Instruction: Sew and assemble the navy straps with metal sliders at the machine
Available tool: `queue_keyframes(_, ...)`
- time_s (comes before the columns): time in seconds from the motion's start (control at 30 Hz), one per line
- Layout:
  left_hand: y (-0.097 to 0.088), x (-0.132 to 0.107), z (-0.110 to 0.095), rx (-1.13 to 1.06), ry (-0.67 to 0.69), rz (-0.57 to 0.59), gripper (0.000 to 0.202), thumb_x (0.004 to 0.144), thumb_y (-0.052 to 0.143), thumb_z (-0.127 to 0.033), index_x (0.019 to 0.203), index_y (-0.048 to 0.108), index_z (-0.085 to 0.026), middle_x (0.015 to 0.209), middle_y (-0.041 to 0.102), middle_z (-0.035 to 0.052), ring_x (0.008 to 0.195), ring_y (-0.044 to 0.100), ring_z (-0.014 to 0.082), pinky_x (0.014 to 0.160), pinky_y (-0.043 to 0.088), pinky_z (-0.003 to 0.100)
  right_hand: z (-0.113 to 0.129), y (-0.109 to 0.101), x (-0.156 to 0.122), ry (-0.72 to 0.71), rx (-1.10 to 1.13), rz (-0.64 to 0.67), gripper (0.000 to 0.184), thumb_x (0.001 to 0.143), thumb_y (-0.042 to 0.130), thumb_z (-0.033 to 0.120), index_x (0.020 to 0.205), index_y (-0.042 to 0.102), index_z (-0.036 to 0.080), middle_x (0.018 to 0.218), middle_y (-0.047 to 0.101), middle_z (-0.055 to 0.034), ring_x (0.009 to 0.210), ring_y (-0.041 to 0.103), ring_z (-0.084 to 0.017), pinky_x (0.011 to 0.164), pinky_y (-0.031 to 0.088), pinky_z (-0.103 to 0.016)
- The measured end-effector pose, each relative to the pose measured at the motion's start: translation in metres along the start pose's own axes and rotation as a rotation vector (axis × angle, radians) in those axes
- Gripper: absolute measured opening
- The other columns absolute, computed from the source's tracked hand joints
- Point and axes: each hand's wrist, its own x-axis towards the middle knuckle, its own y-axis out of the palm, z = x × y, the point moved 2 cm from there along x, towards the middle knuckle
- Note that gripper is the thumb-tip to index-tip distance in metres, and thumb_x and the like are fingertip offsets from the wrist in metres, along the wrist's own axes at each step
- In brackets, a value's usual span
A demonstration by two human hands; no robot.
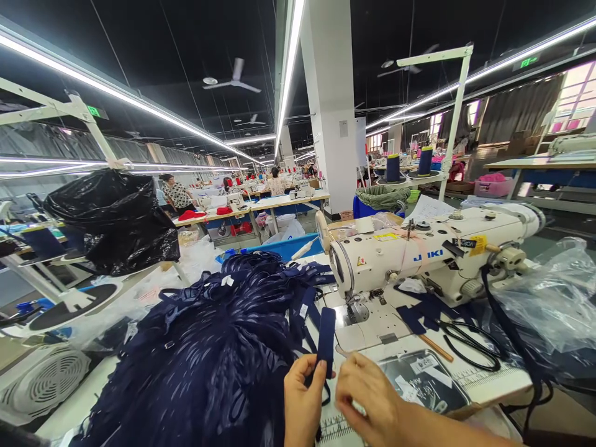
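My left hand (pixel 303 397) pinches a short navy fabric strip (pixel 327 332) between thumb and fingers, and the strip stands up in front of the sewing machine (pixel 419 248). Just to its right, my right hand (pixel 365 394) is closed, its fingers curled and slightly blurred. Whatever those fingers may hold is hidden. A large heap of navy straps (pixel 209 347) lies to the left of my left hand. The machine's needle area and metal plate (pixel 356 312) are beyond both hands, apart from them.
Black-handled scissors (pixel 470 341), a wooden stick (pixel 436 347) and a dark tray (pixel 423 382) with small items lie right of my hands. Clear plastic (pixel 554 304) is piled at the far right. A black plastic bag (pixel 116 217) hangs left. Other people sit farther back.
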Motion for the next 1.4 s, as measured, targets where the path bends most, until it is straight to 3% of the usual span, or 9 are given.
queue_keyframes(0.13,0.000,-0.002,0.000,-0.053,-0.008,0.002,0.026,0.066,0.060,-0.040,0.059,0.062,-0.015,0.058,0.061,0.0032,0.055,0.053,0.0143,0.053,0.044,0.022,-0.020,0.001,0.000,0.178,-0.140,0.006,0.020,0.086,0.031,0.011,0.074,0.046,0.016,0.066,0.049,-0.0018,0.058,0.038,-0.013,0.056,0.031,-0.027)
queue_keyframes(0.3,0.001,-0.004,0.000,0.013,0.053,-0.043,0.029,0.067,0.059,-0.043,0.057,0.062,-0.016,0.057,0.061,0.0033,0.052,0.053,0.0144,0.052,0.045,0.024,-0.024,0.006,0.002,0.101,-0.307,-0.012,0.028,0.087,0.028,0.008,0.069,0.049,0.015,0.062,0.046,-0.0010,0.053,0.034,-0.013,0.056,0.026,-0.028)
queue_keyframes(0.5,0.000,-0.005,-0.007,0.137,0.138,-0.106,0.030,0.063,0.061,-0.047,0.053,0.062,-0.019,0.054,0.060,0.0027,0.063,0.055,0.0184,0.067,0.047,0.030,-0.019,0.009,0.005,-0.023,-0.437,0.053,0.033,0.083,0.025,0.002,0.060,0.044,0.016,0.057,0.042,-0.0003,0.050,0.029,-0.013,0.055,0.025,-0.029)
queue_keyframes(0.57,0.000,-0.005,-0.008,0.112,0.121,-0.114,0.030,0.062,0.062,-0.047,0.054,0.062,-0.019,0.053,0.060,0.0029,0.063,0.056,0.0189,0.064,0.048,0.029,-0.019,0.005,0.007,0.018,-0.356,0.038,0.029,0.081,0.028,0.003,0.061,0.043,0.017,0.058,0.042,-0.0003,0.051,0.031,-0.012,0.055,0.027,-0.028)
queue_keyframes(0.7,0.000,-0.005,-0.002,-0.069,-0.002,-0.095,0.030,0.065,0.060,-0.045,0.059,0.060,-0.015,0.054,0.061,0.0033,0.053,0.055,0.0153,0.050,0.045,0.023,-0.025,-0.006,0.008,0.261,-0.022,-0.100,0.016,0.080,0.036,0.007,0.069,0.043,0.017,0.060,0.045,0.0005,0.058,0.039,-0.012,0.054,0.031,-0.024)
queue_keyframes(0.83,0.001,-0.005,0.000,-0.159,-0.052,-0.088,0.029,0.064,0.062,-0.043,0.061,0.059,-0.014,0.055,0.061,0.0028,0.053,0.055,0.0141,0.048,0.043,0.021,-0.027,-0.005,0.004,0.221,-0.037,-0.027,0.018,0.085,0.036,0.010,0.072,0.047,0.016,0.064,0.051,-0.0004,0.060,0.039,-0.012,0.058,0.031,-0.027)
queue_keyframes(1.0,0.001,-0.005,0.000,-0.030,0.006,-0.103,0.029,0.066,0.060,-0.043,0.058,0.062,-0.016,0.059,0.062,0.0031,0.057,0.057,0.0158,0.056,0.047,0.025,-0.026,0.004,0.003,0.186,-0.176,-0.003,0.027,0.087,0.030,0.010,0.070,0.049,0.015,0.061,0.049,0.0001,0.054,0.033,-0.012,0.059,0.028,-0.028)
queue_keyframes(1.2,0.001,-0.006,-0.003,0.188,0.195,-0.161,0.018,0.067,0.058,-0.036,0.059,0.065,-0.021,0.058,0.064,0.0016,0.064,0.058,0.0197,0.089,0.037,0.041,-0.022,0.007,0.006,0.119,-0.334,-0.004,0.031,0.086,0.029,0.006,0.063,0.047,0.015,0.057,0.043,0.0008,0.052,0.032,-0.012,0.058,0.025,-0.029)
queue_keyframes(1.4,0.003,-0.007,-0.002,0.223,0.282,-0.227,0.013,0.066,0.058,-0.033,0.060,0.064,-0.023,0.061,0.066,0.0018,0.068,0.059,0.0208,0.091,0.035,0.044,-0.016,0.005,0.011,0.002,-0.475,0.055,0.031,0.081,0.028,0.003,0.059,0.044,0.016,0.056,0.042,-0.0004,0.050,0.031,-0.013,0.056,0.025,-0.029)
